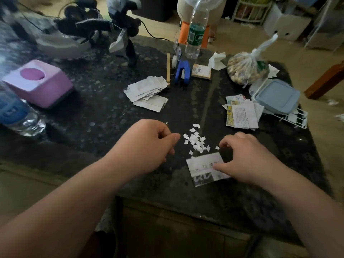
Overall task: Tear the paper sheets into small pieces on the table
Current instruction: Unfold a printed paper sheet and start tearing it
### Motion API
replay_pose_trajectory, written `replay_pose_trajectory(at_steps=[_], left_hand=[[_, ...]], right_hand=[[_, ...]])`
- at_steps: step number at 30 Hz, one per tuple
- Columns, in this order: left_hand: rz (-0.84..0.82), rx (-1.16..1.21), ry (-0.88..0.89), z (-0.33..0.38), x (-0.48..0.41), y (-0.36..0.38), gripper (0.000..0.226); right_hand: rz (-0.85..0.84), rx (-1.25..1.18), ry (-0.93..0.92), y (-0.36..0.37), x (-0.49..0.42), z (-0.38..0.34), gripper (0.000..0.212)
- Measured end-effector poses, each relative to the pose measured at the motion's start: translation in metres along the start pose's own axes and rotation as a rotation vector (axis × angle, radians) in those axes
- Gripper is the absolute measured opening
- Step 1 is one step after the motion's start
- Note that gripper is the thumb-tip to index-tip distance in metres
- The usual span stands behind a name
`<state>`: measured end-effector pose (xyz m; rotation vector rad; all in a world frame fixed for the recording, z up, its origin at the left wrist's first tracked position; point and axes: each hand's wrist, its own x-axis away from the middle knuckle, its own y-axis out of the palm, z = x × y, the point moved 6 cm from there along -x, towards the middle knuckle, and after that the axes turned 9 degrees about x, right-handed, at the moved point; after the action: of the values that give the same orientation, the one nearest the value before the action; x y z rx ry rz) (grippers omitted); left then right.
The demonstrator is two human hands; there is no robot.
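Two bare forearms fill the near edge, and between them sits the piece that matters: a printed slip (202,168), flat on the dark table (111,112), just nearer us than the heap of scraps (197,142). Right hand (247,159) is on it, thumb laid across the print, fingers arched and curled over the slip's far right edge, so call that a grasp. Left hand (149,144) hovers just left of the heap, fingers curled, thumb tip against the forefinger; whether a scrap is pinched in there, I cannot tell.

So the step looks like taking up the next slip to shred. To do it well, I'd say: lift it clear, bring the left hand across to pinch right beside the right thumb, and tear narrow strips first, then nip each strip crosswise over the heap so the bits land together. Grips close to the tear line should give small, even pieces; wide grips risk ragged rips. Thin paper like this ought to give easily.

Plenty left, by the look of it: a fanned stack of sheets (149,90) beyond the heap to the left, another stack (242,114) beyond it to the right, beside a blue-lidded box (277,95). Well left of the heap, a pink tissue box (39,82).
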<state>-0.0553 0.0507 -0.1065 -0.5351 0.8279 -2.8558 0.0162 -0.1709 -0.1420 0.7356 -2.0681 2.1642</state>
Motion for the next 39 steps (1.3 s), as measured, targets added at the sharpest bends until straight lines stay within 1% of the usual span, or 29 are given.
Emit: replay_pose_trajectory(at_steps=[4, 5, 7, 9, 10, 11, 14, 16, 18, 20, 22, 23, 25, 26, 27, 28, 29, 31, 32, 33, 34, 36, 37, 38, 39], left_hand=[[0.106, 0.080, 0.001, -0.004, -0.002, -0.041, 0.026], [0.129, 0.116, -0.006, -0.007, -0.003, -0.051, 0.024], [0.146, 0.169, -0.028, -0.015, 0.000, -0.063, 0.023], [0.133, 0.186, -0.037, -0.022, 0.003, -0.068, 0.028], [0.122, 0.184, -0.036, -0.026, 0.004, -0.068, 0.031], [0.108, 0.176, -0.036, -0.029, 0.006, -0.068, 0.033], [0.063, 0.121, -0.053, -0.036, 0.008, -0.067, 0.036], [0.025, 0.089, -0.067, -0.036, 0.010, -0.064, 0.035], [-0.012, 0.069, -0.075, -0.036, 0.012, -0.057, 0.032], [-0.050, 0.045, -0.081, -0.036, 0.012, -0.048, 0.031], [-0.081, 0.075, -0.093, -0.036, 0.013, -0.037, 0.029], [-0.110, 0.149, -0.111, -0.035, 0.014, -0.030, 0.030], [-0.216, 0.387, -0.172, -0.033, 0.017, -0.013, 0.038], [-0.274, 0.515, -0.203, -0.030, 0.019, -0.005, 0.040], [-0.314, 0.626, -0.219, -0.028, 0.019, 0.001, 0.036], [-0.315, 0.719, -0.221, -0.025, 0.019, 0.004, 0.027], [-0.272, 0.779, -0.222, -0.024, 0.018, 0.004, 0.018], [-0.116, 0.832, -0.233, -0.027, 0.013, -0.005, 0.008], [-0.032, 0.831, -0.241, -0.030, 0.010, -0.012, 0.008], [0.044, 0.822, -0.245, -0.034, 0.007, -0.021, 0.007], [0.112, 0.811, -0.245, -0.039, 0.003, -0.030, 0.007], [0.205, 0.761, -0.233, -0.049, -0.001, -0.045, 0.003], [0.224, 0.710, -0.226, -0.053, -0.002, -0.050, 0.003], [0.222, 0.651, -0.226, -0.057, -0.003, -0.052, 0.003], [0.209, 0.597, -0.237, -0.060, -0.004, -0.052, 0.004]], right_hand=[[0.067, -0.051, 0.000, -0.010, -0.003, -0.007, 0.035], [0.055, -0.046, -0.009, -0.010, -0.004, -0.010, 0.034], [-0.036, 0.004, -0.051, -0.006, -0.003, -0.016, 0.042], [-0.155, 0.101, -0.119, 0.002, 0.000, -0.025, 0.054], [-0.188, 0.157, -0.148, 0.005, 0.002, -0.029, 0.057], [-0.206, 0.196, -0.163, 0.007, 0.003, -0.032, 0.056], [-0.269, 0.188, -0.116, 0.010, 0.001, -0.033, 0.037], [-0.313, 0.252, -0.123, 0.014, -0.002, -0.033, 0.033], [-0.315, 0.264, -0.152, 0.015, -0.004, -0.031, 0.028], [-0.304, 0.094, -0.159, 0.009, -0.001, -0.031, 0.019], [-0.306, -0.238, -0.167, -0.005, 0.007, -0.036, 0.016], [-0.319, -0.457, -0.172, -0.012, 0.013, -0.042, 0.015], [-0.361, -0.869, -0.182, -0.024, 0.027, -0.056, 0.019], [-0.372, -1.008, -0.179, -0.026, 0.032, -0.063, 0.021], [-0.376, -1.096, -0.176, -0.025, 0.035, -0.069, 0.022], [-0.382, -1.160, -0.177, -0.022, 0.036, -0.077, 0.023], [-0.392, -1.215, -0.181, -0.018, 0.036, -0.084, 0.025], [-0.377, -1.283, -0.164, -0.013, 0.029, -0.093, 0.027], [-0.351, -1.289, -0.150, -0.014, 0.024, -0.096, 0.029], [-0.291, -1.268, -0.132, -0.016, 0.017, -0.097, 0.029], [-0.182, -1.177, -0.125, -0.022, 0.008, -0.096, 0.027], [0.097, -0.767, -0.147, -0.039, -0.017, -0.095, 0.020], [0.198, -0.574, -0.172, -0.047, -0.032, -0.099, 0.016], [0.254, -0.434, -0.216, -0.054, -0.049, -0.107, 0.016], [0.281, -0.326, -0.279, -0.057, -0.067, -0.117, 0.019]])
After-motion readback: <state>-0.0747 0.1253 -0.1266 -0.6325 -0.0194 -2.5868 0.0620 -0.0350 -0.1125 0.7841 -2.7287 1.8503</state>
